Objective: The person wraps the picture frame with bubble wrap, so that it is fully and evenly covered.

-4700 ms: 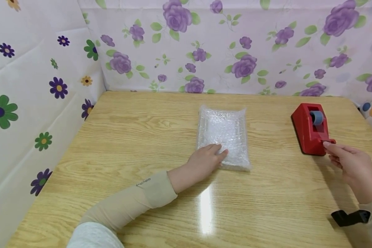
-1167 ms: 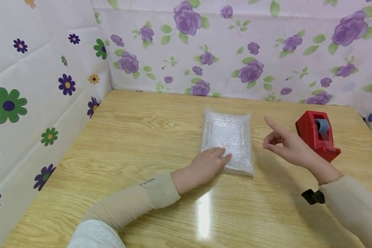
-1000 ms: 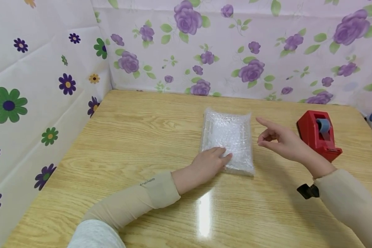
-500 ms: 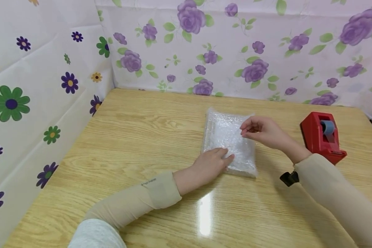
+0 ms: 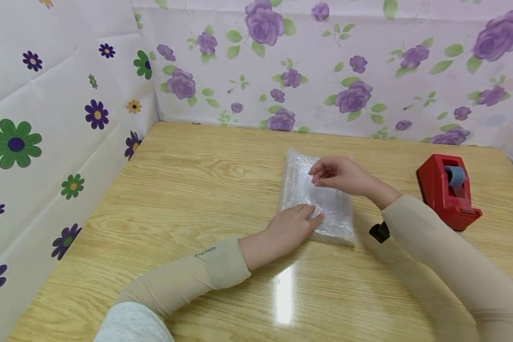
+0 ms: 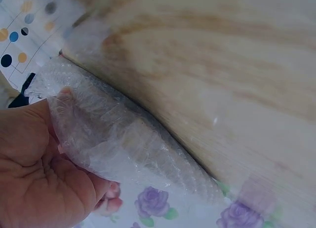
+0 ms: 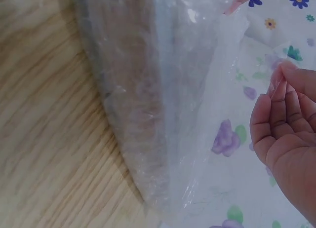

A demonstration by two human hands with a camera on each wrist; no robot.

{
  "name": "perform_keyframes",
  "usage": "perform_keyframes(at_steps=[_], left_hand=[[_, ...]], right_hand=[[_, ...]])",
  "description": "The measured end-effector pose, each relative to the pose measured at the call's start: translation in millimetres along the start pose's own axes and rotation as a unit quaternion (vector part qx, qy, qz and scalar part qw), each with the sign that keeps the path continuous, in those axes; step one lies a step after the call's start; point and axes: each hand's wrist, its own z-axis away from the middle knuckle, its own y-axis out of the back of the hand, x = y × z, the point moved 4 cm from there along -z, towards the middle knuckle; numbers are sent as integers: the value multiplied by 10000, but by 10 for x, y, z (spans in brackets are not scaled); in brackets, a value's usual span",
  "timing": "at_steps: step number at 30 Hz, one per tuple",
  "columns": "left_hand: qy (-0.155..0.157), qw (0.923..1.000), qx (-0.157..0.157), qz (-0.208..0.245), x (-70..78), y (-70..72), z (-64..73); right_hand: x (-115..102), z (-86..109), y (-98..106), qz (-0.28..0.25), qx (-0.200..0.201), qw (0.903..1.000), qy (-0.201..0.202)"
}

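A flat, rectangular bubble-wrapped package point(image 5: 335, 218) lies on the wooden table. My left hand point(image 5: 284, 230) rests on its near left part, fingers extended over the wrap; in the left wrist view the crinkled bubble wrap point(image 6: 128, 134) fills the space beside the palm. Over the package's upper half is my right hand point(image 5: 342, 175), thumb and forefinger together. The right wrist view shows a short strip of clear tape point(image 7: 275, 83) pinched between those fingertips, above the wrap's surface. A red tape dispenser point(image 5: 446, 192) with a blue-cored roll stands at the right.
The wooden table point(image 5: 188, 190) meets a flower-printed sheet point(image 5: 222, 57) at its back edge and another flower-patterned sheet point(image 5: 51, 142) along its left side. A black strap piece point(image 5: 379, 232) sticks out from the right sleeve.
My right hand has left the tape dispenser and moved left with the tape strip, from beside the package to above its upper half. The left hand has stayed on the package.
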Motion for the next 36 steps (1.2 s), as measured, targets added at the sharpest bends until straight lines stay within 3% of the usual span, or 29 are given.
perform_keyframes(at_steps=[11, 25, 36], left_hand=[[30, 9999, 55, -103, 2, -4, 3], [-9, 9998, 25, -202, 8, -1, 1], [-94, 9995, 186, -233, 14, 2, 19]], right_hand=[[16, -250, -119, -5, -299, 9995, -35], [-15, -386, -230, -16, -720, 9972, 208], [19, -425, -309, -16, -806, 9967, 65]])
